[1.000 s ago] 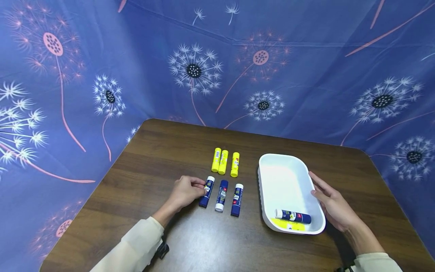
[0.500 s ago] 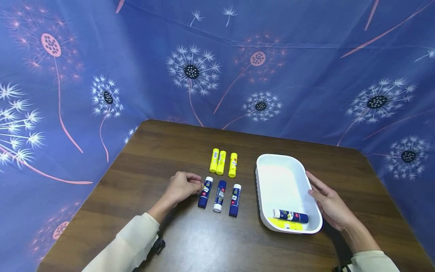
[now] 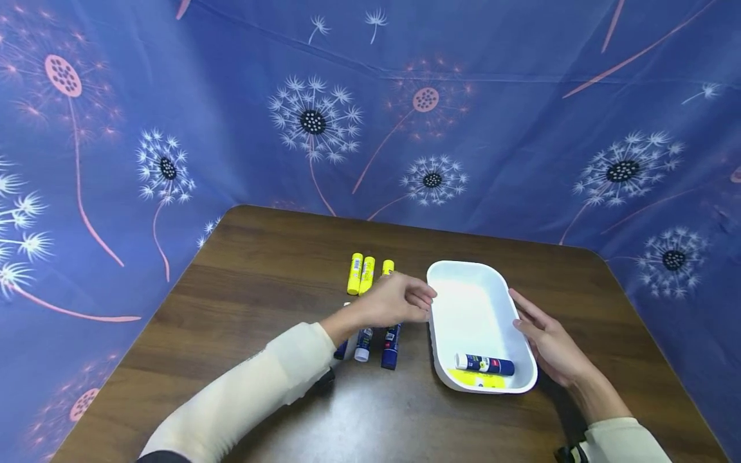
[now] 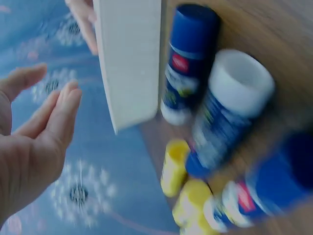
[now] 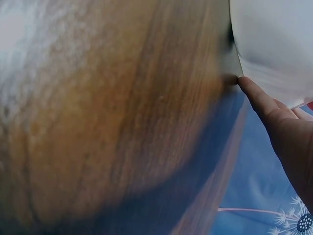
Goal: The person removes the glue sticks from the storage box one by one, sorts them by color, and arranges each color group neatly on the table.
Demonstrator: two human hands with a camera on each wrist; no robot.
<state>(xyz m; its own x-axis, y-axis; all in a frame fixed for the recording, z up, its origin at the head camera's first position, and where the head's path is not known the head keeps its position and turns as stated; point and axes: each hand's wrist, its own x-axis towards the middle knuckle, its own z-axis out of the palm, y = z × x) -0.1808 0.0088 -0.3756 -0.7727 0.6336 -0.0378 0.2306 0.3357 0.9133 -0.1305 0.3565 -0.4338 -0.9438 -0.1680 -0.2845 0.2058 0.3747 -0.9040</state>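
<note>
My left hand (image 3: pixel 399 301) hovers over the glue sticks beside the left rim of a white tray (image 3: pixel 467 308); thumb and fingers stand apart with nothing between them, as the left wrist view shows. Beneath it lie three blue glue sticks, one left (image 3: pixel 341 350), one in the middle (image 3: pixel 363 346) and one right (image 3: pixel 390 347), partly hidden by the hand. My right hand (image 3: pixel 552 347) holds the tray by its right side, thumb at the rim. Inside the tray's near end rests a blue glue stick (image 3: pixel 485 364) with a white cap, over yellow ones (image 3: pixel 477 379).
Behind the blue row lie three yellow glue sticks, two side by side (image 3: pixel 355 275) and one apart (image 3: pixel 388 266), partly covered by my left hand. The brown wooden table (image 3: pixel 278 276) ends at a blue dandelion-print cloth (image 3: pixel 231 128) at the back.
My left hand has moved away from the leftmost blue glue stick, rightward over the row to the tray's left rim. My right hand stays at the tray. The view has turned slightly right.
</note>
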